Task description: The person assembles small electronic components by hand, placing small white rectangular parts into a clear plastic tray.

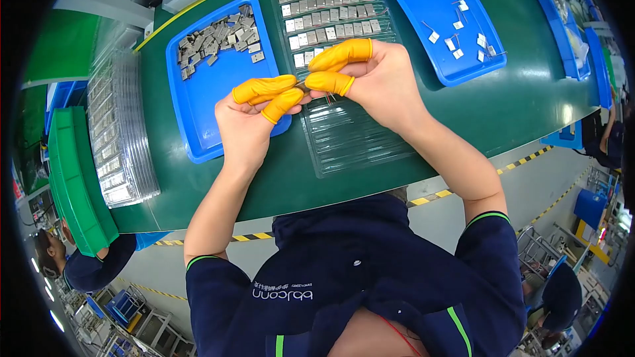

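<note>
Part (301, 85) in pinch of left hand (246, 119) and right hand (385, 82), near clear tray (354, 149)

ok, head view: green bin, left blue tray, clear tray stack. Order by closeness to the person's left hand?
From the left hand:
1. Left blue tray: hand overlaps its right side in view
2. Clear tray stack: left of that tray
3. Green bin: beyond the stack, farther left

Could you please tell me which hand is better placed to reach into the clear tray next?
Probably the right hand: it appears over the clear tray, whereas most of the left hand appears over the left blue tray.
</note>
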The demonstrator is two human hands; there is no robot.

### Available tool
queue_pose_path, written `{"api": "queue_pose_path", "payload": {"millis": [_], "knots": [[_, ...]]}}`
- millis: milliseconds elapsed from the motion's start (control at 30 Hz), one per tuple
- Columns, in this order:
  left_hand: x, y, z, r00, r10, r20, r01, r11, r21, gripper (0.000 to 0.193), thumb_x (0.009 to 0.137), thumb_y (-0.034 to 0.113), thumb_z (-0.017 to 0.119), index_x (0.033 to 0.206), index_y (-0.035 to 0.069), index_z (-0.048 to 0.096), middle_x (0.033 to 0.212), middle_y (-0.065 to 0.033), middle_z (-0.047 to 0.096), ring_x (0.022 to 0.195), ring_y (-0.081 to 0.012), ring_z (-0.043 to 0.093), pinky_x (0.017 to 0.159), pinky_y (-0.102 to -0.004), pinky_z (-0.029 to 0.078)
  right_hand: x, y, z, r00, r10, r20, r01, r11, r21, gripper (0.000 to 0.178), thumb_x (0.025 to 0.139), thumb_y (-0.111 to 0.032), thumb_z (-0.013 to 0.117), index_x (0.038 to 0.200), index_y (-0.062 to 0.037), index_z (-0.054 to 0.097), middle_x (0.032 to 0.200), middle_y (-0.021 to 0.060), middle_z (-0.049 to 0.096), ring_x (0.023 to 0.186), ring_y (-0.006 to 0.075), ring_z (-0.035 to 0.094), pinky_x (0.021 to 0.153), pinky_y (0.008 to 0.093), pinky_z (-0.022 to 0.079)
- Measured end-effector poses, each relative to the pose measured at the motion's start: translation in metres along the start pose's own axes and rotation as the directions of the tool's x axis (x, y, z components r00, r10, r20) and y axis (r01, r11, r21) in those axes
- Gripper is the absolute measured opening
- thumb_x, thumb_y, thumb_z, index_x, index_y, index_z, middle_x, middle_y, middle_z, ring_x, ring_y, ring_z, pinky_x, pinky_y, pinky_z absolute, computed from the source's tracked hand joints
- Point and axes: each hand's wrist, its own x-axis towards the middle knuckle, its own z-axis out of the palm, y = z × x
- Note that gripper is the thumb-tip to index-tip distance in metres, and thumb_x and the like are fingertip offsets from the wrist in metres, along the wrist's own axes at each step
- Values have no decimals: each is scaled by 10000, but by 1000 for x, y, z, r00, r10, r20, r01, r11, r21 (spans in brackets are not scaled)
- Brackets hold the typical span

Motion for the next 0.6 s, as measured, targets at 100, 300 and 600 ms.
{"api": "queue_pose_path", "payload": {"millis": [100, 300, 600], "knots": [[0, 2, 0, 999, 33, 18, -33, 999, 14, 169, 757, -49, 645, 917, -88, 610, 892, -158, 641, 772, -236, 654, 691, -304, 548, 4, 4, -7, 993, -43, 107, 54, 994, -100, 276, 671, -20, 743, 913, 56, 633, 816, 91, 654, 757, 128, 640, 666, 213, 506], [-2, 5, -11, 970, -61, 237, 76, 996, -55, 142, 729, -49, 670, 862, -75, 629, 814, -149, 651, 735, -235, 661, 664, -297, 549, 3, -3, -14, 885, 231, 405, -262, 965, 22, 290, 651, -41, 764, 900, 45, 642, 853, 96, 653, 793, 131, 625, 738, 246, 500], [0, -1, 5, 988, -80, 134, 101, 982, -162, 196, 753, -39, 650, 942, -70, 609, 886, -166, 641, 766, -254, 659, 682, -291, 551, -2, 9, -7, 986, -56, 156, 77, 988, -134, 177, 689, -7, 707, 856, 21, 659, 825, 90, 653, 764, 149, 621, 721, 255, 493]]}}
